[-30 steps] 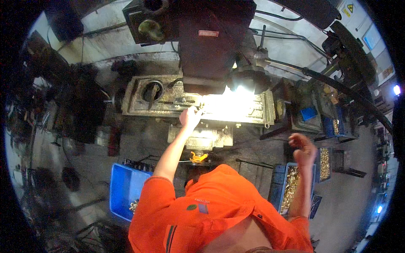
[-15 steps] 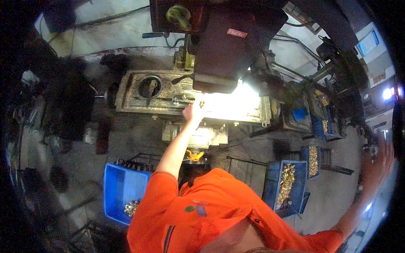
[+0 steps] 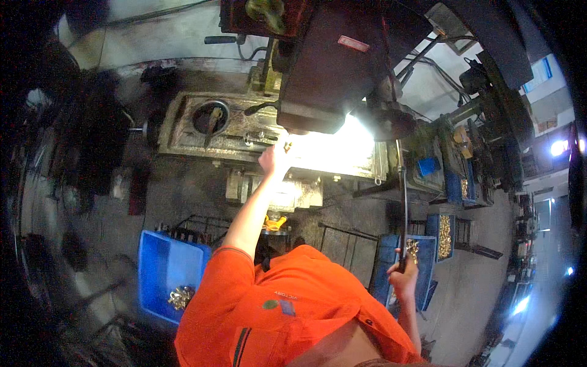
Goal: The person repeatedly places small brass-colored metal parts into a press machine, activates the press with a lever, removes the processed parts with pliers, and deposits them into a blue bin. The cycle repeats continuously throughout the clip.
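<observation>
My left hand (image 3: 275,160) reaches forward to the metal worktable (image 3: 235,139) of a machine, beneath its dark head (image 3: 330,73). Its fingers are closed around a small brass-coloured part (image 3: 288,147), partly lost in the lamp's glare. My right hand (image 3: 403,279) is wrapped around the lower end of a long dark lever (image 3: 402,202), which runs up to the right side of the machine head. On the table, left of my left hand, lies a clamp-like metal piece (image 3: 260,138).
A blue bin (image 3: 171,260) holding several brass parts stands at lower left. Behind my right hand is another blue bin (image 3: 424,269) with brass parts, and a third bin (image 3: 436,226) sits beyond. Orange handles (image 3: 274,224) show below the table. A round opening (image 3: 211,117) is at the table's left.
My right hand has come in from the far right, where it was spread open and raised, and now grips the lever, which has swung down toward me. My left hand stays at the brass part.
</observation>
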The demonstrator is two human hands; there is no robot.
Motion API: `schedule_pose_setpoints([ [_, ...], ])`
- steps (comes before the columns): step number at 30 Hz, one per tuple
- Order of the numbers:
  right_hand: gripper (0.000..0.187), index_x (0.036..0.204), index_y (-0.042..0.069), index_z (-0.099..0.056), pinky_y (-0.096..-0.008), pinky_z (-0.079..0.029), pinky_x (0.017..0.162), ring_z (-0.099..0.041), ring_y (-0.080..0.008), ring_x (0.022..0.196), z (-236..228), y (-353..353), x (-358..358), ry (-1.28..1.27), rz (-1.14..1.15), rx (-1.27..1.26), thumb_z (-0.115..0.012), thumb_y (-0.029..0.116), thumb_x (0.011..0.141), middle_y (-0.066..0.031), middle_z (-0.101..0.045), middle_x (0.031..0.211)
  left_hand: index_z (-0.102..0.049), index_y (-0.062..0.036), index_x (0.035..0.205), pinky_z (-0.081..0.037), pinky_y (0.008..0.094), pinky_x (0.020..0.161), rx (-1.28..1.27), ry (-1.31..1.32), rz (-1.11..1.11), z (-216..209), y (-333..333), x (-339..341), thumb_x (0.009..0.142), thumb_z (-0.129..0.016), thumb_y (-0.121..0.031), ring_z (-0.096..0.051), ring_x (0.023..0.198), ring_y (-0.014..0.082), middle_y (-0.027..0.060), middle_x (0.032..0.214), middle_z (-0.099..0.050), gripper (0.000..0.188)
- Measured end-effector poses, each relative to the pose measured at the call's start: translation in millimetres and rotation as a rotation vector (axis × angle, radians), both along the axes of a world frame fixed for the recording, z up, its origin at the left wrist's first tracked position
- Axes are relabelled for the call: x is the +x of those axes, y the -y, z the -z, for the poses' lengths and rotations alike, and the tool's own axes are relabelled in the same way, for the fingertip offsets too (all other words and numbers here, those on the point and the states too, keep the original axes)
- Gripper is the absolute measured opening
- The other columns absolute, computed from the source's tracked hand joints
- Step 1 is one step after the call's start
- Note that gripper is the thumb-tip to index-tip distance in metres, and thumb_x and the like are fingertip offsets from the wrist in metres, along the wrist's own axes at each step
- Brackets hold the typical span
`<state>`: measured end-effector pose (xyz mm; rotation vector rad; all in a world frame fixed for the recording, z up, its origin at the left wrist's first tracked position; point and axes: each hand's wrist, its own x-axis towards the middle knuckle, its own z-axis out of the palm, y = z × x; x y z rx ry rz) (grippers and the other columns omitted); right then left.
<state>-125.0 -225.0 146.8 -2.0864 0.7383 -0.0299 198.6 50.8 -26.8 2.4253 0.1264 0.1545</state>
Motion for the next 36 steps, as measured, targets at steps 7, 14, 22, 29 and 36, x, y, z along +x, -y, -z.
schedule_pose_setpoints([
  [7,0.018,0.080,0.006,-0.058,-0.0260,-0.029,0.042,-0.036,-0.0051,0.047,41,9,18,-0.027,-0.116,-0.080,-0.047,-0.003,0.069,0.0030,-0.040,0.053,-0.065,-0.0113,0.082,-0.048,0.0420,0.055,0.067,-0.101,-0.099,1,3,5,0.069,-0.060,-0.054,-0.063,0.066,0.0311,0.0128,0.070,-0.064,0.045],
  [14,0.004,0.065,0.004,-0.044,-0.0305,-0.030,0.045,-0.035,-0.0099,0.049,51,15,19,0.077,-0.156,0.029,-0.048,0.002,0.066,-0.0029,-0.036,0.053,-0.066,-0.0064,0.072,-0.048,0.0418,0.062,0.116,-0.168,-0.144,0,6,3,0.067,-0.061,-0.057,-0.063,0.072,0.0309,0.0152,0.073,-0.064,0.051],
  [22,0.009,0.070,0.004,-0.049,-0.0320,-0.034,0.045,-0.043,-0.0132,0.048,83,28,15,-0.003,-0.125,0.205,-0.051,0.007,0.061,-0.0069,-0.044,0.052,-0.066,-0.0075,0.081,-0.050,0.0416,0.068,0.200,-0.230,-0.161,-4,17,6,0.070,-0.057,-0.057,-0.063,0.079,0.0319,0.0153,0.081,-0.065,0.052],
  [29,0.010,0.065,0.005,-0.046,-0.0304,-0.033,0.041,-0.042,-0.0119,0.043,77,29,22,0.081,-0.158,0.353,-0.053,0.010,0.060,-0.0033,-0.043,0.050,-0.066,-0.0061,0.080,-0.050,0.0407,0.067,0.201,-0.220,-0.182,-13,25,3,0.071,-0.056,-0.057,-0.064,0.078,0.0304,0.0135,0.080,-0.065,0.053],
  [36,0.011,0.065,0.006,-0.044,-0.0292,-0.031,0.040,-0.040,-0.0090,0.044,87,30,25,0.108,-0.153,0.476,-0.053,0.011,0.060,0.0000,-0.042,0.050,-0.066,-0.0058,0.077,-0.049,0.0407,0.066,0.209,-0.268,-0.181,-17,27,4,0.071,-0.057,-0.056,-0.063,0.077,0.0307,0.0135,0.080,-0.065,0.052],
])
